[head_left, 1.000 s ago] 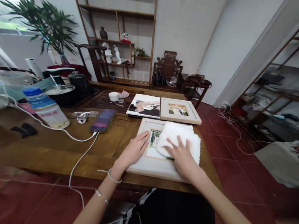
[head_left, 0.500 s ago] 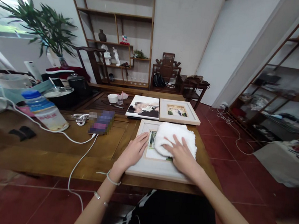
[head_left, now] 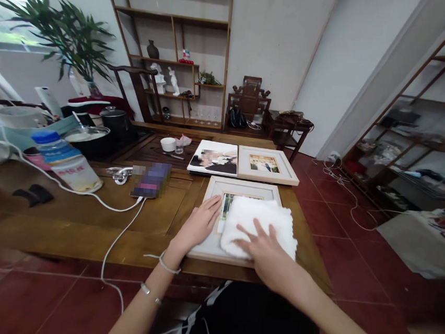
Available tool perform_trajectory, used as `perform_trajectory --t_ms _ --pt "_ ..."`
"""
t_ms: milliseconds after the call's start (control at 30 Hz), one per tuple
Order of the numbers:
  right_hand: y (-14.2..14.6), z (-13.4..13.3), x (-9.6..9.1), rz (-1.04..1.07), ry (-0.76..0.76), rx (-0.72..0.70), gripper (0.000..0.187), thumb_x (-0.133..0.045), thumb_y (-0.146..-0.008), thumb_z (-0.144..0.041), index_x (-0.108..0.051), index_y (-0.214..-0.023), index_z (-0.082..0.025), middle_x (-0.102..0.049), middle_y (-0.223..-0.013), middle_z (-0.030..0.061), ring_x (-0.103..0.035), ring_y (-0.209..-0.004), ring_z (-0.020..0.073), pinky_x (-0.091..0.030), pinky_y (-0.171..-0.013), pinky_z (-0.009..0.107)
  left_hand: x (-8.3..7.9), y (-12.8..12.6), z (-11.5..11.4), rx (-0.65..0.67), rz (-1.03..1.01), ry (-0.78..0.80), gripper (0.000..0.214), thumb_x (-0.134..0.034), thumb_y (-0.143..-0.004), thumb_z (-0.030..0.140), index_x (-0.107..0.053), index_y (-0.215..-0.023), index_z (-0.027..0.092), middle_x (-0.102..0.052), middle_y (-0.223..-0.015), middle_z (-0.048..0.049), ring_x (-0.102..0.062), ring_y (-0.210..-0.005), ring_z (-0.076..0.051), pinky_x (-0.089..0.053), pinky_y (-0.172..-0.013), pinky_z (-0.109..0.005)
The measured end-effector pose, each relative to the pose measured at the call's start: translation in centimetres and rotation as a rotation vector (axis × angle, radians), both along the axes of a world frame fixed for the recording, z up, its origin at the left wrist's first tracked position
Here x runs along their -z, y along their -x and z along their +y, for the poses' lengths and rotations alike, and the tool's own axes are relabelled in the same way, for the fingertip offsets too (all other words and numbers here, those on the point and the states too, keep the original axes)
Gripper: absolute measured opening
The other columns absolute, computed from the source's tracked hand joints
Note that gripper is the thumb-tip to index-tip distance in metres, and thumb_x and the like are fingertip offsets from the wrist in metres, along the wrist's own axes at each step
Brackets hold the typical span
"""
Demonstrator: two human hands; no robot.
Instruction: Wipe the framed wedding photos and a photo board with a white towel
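We have our right hand (head_left: 268,251) splayed open, pressing the white cloth (head_left: 260,217) flat over the middle of the picture frame (head_left: 208,243). Our left hand (head_left: 197,226) lies flat, unclenched, on its left side. Frame sits at the near edge of the table (head_left: 153,234); photo panel (head_left: 214,158) just behind.

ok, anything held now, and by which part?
Nothing visibly gripped: right hand lies spread on the fluffy white cloth; left hand on left side of picture frame.
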State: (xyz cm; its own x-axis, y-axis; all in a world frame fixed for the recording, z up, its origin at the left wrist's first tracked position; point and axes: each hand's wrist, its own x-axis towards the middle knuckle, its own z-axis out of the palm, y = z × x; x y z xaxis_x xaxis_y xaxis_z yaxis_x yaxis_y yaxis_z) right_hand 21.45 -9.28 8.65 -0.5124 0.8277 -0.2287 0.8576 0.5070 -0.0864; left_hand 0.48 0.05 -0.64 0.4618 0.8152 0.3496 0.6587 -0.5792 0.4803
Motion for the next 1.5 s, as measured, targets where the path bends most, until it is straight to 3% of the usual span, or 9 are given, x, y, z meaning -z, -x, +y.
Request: perform_trajectory --t_ms 133,233,433,567,667,867,1167,1300,1500 --pt "0.3 -4.2 -1.7 0.075 0.136 -0.075 0.081 -0.042 -0.066 0.003 -0.044 -0.139 -0.031 -0.031 -0.153 -0.001 -0.014 -0.141 0.0396 -0.02 -0.107 0.068 -0.2 -0.1 -0.3 -0.006 0.015 0.014 0.042 -0.032 -0.099 0.025 -0.042 -0.139 0.018 -0.041 -0.147 -0.0104 -0.035 -0.138 -0.022 -0.033 -0.112 -0.045" --pt "0.5 -3.5 -1.1 0.121 0.089 -0.09 0.081 -0.039 -0.066 0.004 -0.044 -0.139 -0.032 -0.034 -0.152 -0.0021 -0.017 -0.141 0.0369 -0.023 -0.108 0.064 -0.3 -0.1 -0.4 -0.009 0.009 0.008 0.042 -0.033 -0.099 0.025 -0.043 -0.139 0.018 -0.042 -0.147 -0.0105 -0.035 -0.138 -0.022 -0.034 -0.111 -0.046" --pt "-0.9 4.7 1.9 -0.017 -0.183 0.042 0.085 -0.038 -0.062 0.008 -0.045 -0.139 -0.027 -0.029 -0.154 0.0006 -0.018 -0.141 0.0366 -0.021 -0.107 0.065 -0.2 0.1 -0.3 0.015 -0.009 -0.013 0.043 -0.033 -0.098 0.023 -0.04 -0.141 0.019 -0.042 -0.147 -0.0113 -0.035 -0.138 -0.022 -0.035 -0.111 -0.046" --pt "-2.6 10.4 1.6 -0.085 -0.299 0.133 0.088 -0.032 -0.063 0.014 -0.044 -0.14 -0.027 -0.019 -0.157 0.0006 -0.008 -0.141 0.0415 -0.016 -0.101 0.076 -0.3 0.1 -0.3 0.015 -0.003 0.002 0.043 -0.033 -0.098 0.024 -0.041 -0.14 0.017 -0.041 -0.147 -0.0115 -0.035 -0.138 -0.023 -0.034 -0.111 -0.046" --pt "-2.4 12.1 1.6 -0.085 -0.302 0.125 0.087 -0.032 -0.065 0.014 -0.043 -0.141 -0.026 -0.018 -0.157 0.0007 -0.008 -0.14 0.0433 -0.02 -0.1 0.075 -0.4 0.1 -0.4 0.007 -0.005 0.014 0.043 -0.033 -0.098 0.024 -0.043 -0.139 0.016 -0.042 -0.147 -0.0118 -0.035 -0.138 -0.023 -0.034 -0.112 -0.045" --pt "0.6 7.1 2.0 -0.07 -0.22 0.006 0.076 -0.037 -0.071 0.008 -0.049 -0.136 -0.03 -0.029 -0.154 0.0003 -0.02 -0.138 0.0439 -0.024 -0.099 0.074 -0.1 0.0 -0.2 -0.001 -0.017 0.009 0.043 -0.033 -0.098 0.022 -0.042 -0.14 0.018 -0.042 -0.146 -0.0113 -0.036 -0.138 -0.022 -0.034 -0.111 -0.045" --pt "1.5 -4.3 -2.4 0.038 0.16 -0.164 0.078 -0.049 -0.061 0.002 -0.053 -0.133 -0.027 -0.03 -0.154 -0.0007 -0.016 -0.138 0.0455 -0.021 -0.106 0.069 -0.5 0.0 -0.4 -0.006 0.007 0.043 0.043 -0.03 -0.098 0.021 -0.043 -0.139 0.016 -0.04 -0.148 -0.0106 -0.033 -0.139 -0.022 -0.031 -0.113 -0.045" --pt "0.8 -3.2 -0.2 0.091 0.076 -0.116 0.082 -0.043 -0.062 0.004 -0.048 -0.136 -0.029 -0.024 -0.155 -0.005 -0.011 -0.141 0.0401 -0.018 -0.108 0.068 -0.6 0.0 -0.5 -0.002 0.01 0.052 0.044 -0.031 -0.098 0.02 -0.042 -0.14 0.016 -0.04 -0.148 -0.0109 -0.033 -0.139 -0.022 -0.032 -0.113 -0.045" --pt "-1.1 4.5 2.9 -0.048 -0.235 0.074 0.08 -0.037 -0.066 0.009 -0.047 -0.138 -0.025 -0.025 -0.155 0.0017 -0.012 -0.14 0.0416 -0.016 -0.106 0.071 -0.4 0.0 -0.4 0.007 -0.021 0.06 0.043 -0.03 -0.099 0.023 -0.042 -0.139 0.016 -0.041 -0.147 -0.0114 -0.034 -0.139 -0.022 -0.03 -0.113 -0.046"
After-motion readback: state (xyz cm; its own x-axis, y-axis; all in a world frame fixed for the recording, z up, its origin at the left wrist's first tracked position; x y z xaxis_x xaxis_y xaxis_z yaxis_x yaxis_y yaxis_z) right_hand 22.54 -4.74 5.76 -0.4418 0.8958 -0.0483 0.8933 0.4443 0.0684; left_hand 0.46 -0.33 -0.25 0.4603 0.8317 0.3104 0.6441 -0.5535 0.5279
